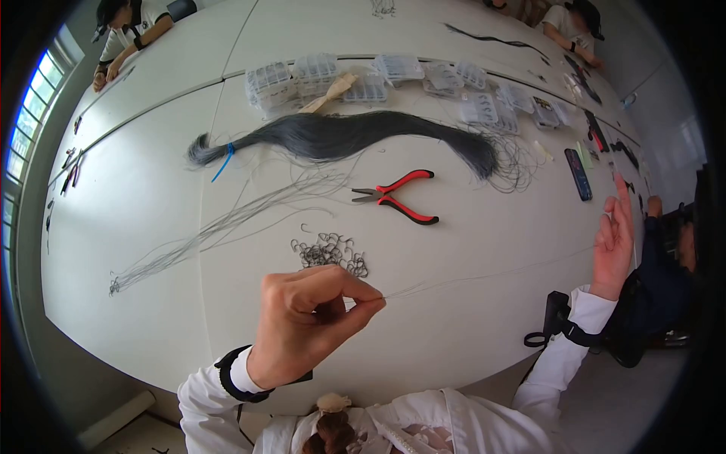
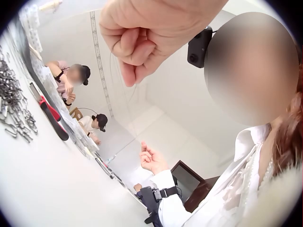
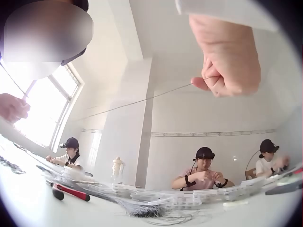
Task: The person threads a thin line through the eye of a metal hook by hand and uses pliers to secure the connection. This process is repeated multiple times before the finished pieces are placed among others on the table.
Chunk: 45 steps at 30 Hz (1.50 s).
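Observation:
My left hand (image 1: 314, 310) pinches a thin fishing line (image 1: 484, 276) between thumb and index fingertips, over the front of the table. The line runs right to my raised right hand (image 1: 615, 242). In the right wrist view it passes the thumb into the curled fingers of my right hand (image 3: 232, 66). Whatever else the left fingertips cover is hidden. Just beyond the left hand lies a pile of dark fish hooks (image 1: 325, 253). Red-handled pliers (image 1: 408, 181) rest with their jaws apart farther back. To the left lie several hooked line lengths (image 1: 219, 227), their hooks bunched at one end.
A thick grey hank of line (image 1: 325, 136), bound by a blue tie (image 1: 223, 163), stretches across the table. Clear plastic boxes (image 1: 268, 85) stand behind it, with a phone (image 1: 578, 174) to the right. Other people (image 3: 203, 172) sit around the table.

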Tool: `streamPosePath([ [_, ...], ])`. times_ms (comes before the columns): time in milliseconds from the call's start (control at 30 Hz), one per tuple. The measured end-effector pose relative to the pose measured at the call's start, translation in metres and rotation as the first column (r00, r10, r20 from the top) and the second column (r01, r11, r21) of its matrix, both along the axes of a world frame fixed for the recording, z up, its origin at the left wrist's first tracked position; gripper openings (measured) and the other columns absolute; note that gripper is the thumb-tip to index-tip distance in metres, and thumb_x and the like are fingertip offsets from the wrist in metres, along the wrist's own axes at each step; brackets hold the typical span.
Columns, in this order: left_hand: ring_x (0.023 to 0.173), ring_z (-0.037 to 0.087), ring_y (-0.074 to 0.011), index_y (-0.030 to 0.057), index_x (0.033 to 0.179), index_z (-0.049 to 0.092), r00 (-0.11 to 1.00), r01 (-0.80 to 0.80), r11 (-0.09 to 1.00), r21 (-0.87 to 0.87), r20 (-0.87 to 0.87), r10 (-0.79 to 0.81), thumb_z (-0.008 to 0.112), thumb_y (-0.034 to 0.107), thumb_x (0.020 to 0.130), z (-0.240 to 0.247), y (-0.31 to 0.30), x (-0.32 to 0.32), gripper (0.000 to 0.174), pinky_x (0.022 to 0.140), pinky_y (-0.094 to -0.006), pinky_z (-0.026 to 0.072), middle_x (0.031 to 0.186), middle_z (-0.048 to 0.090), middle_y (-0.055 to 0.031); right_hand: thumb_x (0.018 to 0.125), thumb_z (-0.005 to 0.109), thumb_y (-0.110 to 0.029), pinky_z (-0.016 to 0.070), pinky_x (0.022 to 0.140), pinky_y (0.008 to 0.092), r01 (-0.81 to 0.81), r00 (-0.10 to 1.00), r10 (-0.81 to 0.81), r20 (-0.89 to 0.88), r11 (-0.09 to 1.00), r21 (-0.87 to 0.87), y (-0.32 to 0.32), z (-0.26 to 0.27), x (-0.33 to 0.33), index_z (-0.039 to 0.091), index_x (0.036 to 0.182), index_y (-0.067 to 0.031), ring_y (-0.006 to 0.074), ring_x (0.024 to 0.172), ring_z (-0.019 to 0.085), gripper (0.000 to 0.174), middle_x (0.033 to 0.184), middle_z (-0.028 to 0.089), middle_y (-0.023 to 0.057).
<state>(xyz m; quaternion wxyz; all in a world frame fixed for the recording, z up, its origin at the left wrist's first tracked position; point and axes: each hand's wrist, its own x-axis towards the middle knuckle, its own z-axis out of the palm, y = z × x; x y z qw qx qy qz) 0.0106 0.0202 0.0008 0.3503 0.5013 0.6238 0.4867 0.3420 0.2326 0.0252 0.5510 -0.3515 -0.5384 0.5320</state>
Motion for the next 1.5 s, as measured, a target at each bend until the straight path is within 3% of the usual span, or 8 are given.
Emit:
streamPosePath([
  [100, 0.043, 0.043, -0.0039, 0.0037, 0.072, 0.065, 1.0, 0.012, 1.0, 0.016, -0.029, -0.012, 0.07, -0.001, 0.073, 0.0, 0.0, 0.002, 0.007, 0.041, -0.0201, 0.0329, 0.06, 0.059, -0.0007, 0.092, 0.05, -0.014, 0.0177, 0.043, 0.0146, -0.077, 0.955, 0.038, 0.296, 0.99, 0.122, -0.024, 0.014, -0.058, 0.044, 0.129, -0.0014, -0.0017, 0.049, 0.024, 0.04, 0.079, 0.057, 0.0005],
  [167, 0.044, 0.044, -0.0024, 0.003, 0.072, 0.066, 0.998, 0.029, 0.999, 0.038, -0.051, -0.027, 0.072, -0.002, 0.072, -0.002, 0.0, 0.0, 0.008, 0.041, -0.0185, 0.0317, 0.06, 0.06, -0.0004, 0.089, 0.054, -0.009, 0.0219, 0.044, 0.0159, -0.269, 0.898, 0.171, 0.405, 0.942, 0.199, -0.034, 0.007, -0.084, 0.053, 0.118, 0.0001, -0.0022, 0.049, 0.032, 0.03, 0.071, 0.059, -0.0005],
  [267, 0.045, 0.045, -0.0013, 0.0026, 0.072, 0.066, 0.998, 0.035, 0.997, 0.064, -0.059, -0.031, 0.073, -0.003, 0.071, -0.003, 0.0, -0.001, 0.009, 0.04, -0.0172, 0.0312, 0.061, 0.061, 0.0, 0.078, 0.065, -0.001, 0.0325, 0.045, 0.0172, -0.542, 0.721, 0.452, 0.525, 0.84, 0.021, -0.063, 0.015, -0.125, 0.064, 0.089, -0.0017, 0.0007, 0.052, 0.047, 0.011, 0.072, 0.063, 0.0014],
  [333, 0.044, 0.046, -0.0018, 0.0029, 0.072, 0.067, 0.999, 0.006, 0.998, 0.07, -0.044, -0.002, 0.073, -0.002, 0.071, -0.003, -0.001, -0.002, 0.009, 0.04, -0.0176, 0.0319, 0.061, 0.062, 0.0, 0.073, 0.068, 0.002, 0.0361, 0.045, 0.0182, -0.63, 0.601, 0.488, 0.633, 0.776, 0.0, -0.072, 0.018, -0.146, 0.065, 0.08, -0.0025, 0.003, 0.052, 0.051, 0.009, 0.073, 0.063, 0.0029],
  [400, 0.044, 0.048, -0.0029, 0.0037, 0.074, 0.067, 0.996, 0.018, 0.995, 0.096, -0.088, -0.009, 0.073, -0.002, 0.071, -0.002, 0.0, -0.002, 0.009, 0.04, -0.0186, 0.0333, 0.061, 0.062, -0.0009, 0.066, 0.072, 0.001, 0.0392, 0.042, 0.0213, -0.702, 0.61, 0.273, 0.744, 0.621, 0.348, -0.078, 0.016, -0.165, 0.068, 0.079, -0.0052, 0.0083, 0.048, 0.05, 0.015, 0.069, 0.058, 0.0025],
  [500, 0.044, 0.048, -0.0074, 0.0054, 0.076, 0.064, 0.997, 0.012, 0.993, 0.115, -0.083, -0.002, 0.07, -0.001, 0.071, 0.0, -0.001, -0.004, 0.01, 0.041, -0.0222, 0.0371, 0.064, 0.06, -0.0008, 0.059, 0.072, 0.003, 0.0384, 0.038, 0.0232, -0.695, 0.653, 0.085, 0.752, 0.462, 0.551, -0.082, 0.015, -0.172, 0.07, 0.082, -0.0072, 0.0104, 0.046, 0.048, 0.026, 0.065, 0.05, -0.0005],
  [800, 0.042, 0.048, -0.0043, 0.0047, 0.075, 0.067, 0.988, 0.0, 0.984, 0.176, -0.155, 0.027, 0.074, -0.002, 0.069, -0.001, 0.0, -0.002, 0.012, 0.038, -0.0194, 0.0328, 0.061, 0.06, -0.0015, 0.047, 0.067, -0.002, 0.0311, 0.036, 0.0211, -0.693, 0.635, -0.085, 0.768, 0.376, 0.615, -0.09, 0.01, -0.17, 0.071, 0.082, -0.0122, 0.0074, 0.045, 0.039, 0.037, 0.06, 0.037, -0.0029],
  [1500, 0.042, 0.048, -0.0048, 0.0047, 0.075, 0.066, 0.981, 0.005, 0.981, 0.195, -0.19, 0.032, 0.075, -0.001, 0.068, -0.001, 0.0, 0.0, 0.013, 0.038, -0.0193, 0.0341, 0.062, 0.061, -0.0016, 0.043, 0.062, -0.013, 0.0279, 0.035, 0.02, -0.691, 0.635, -0.145, 0.759, 0.332, 0.642, -0.094, 0.001, -0.172, 0.069, 0.079, -0.011, 0.0076, 0.047, 0.039, 0.037, 0.06, 0.037, -0.004],
])
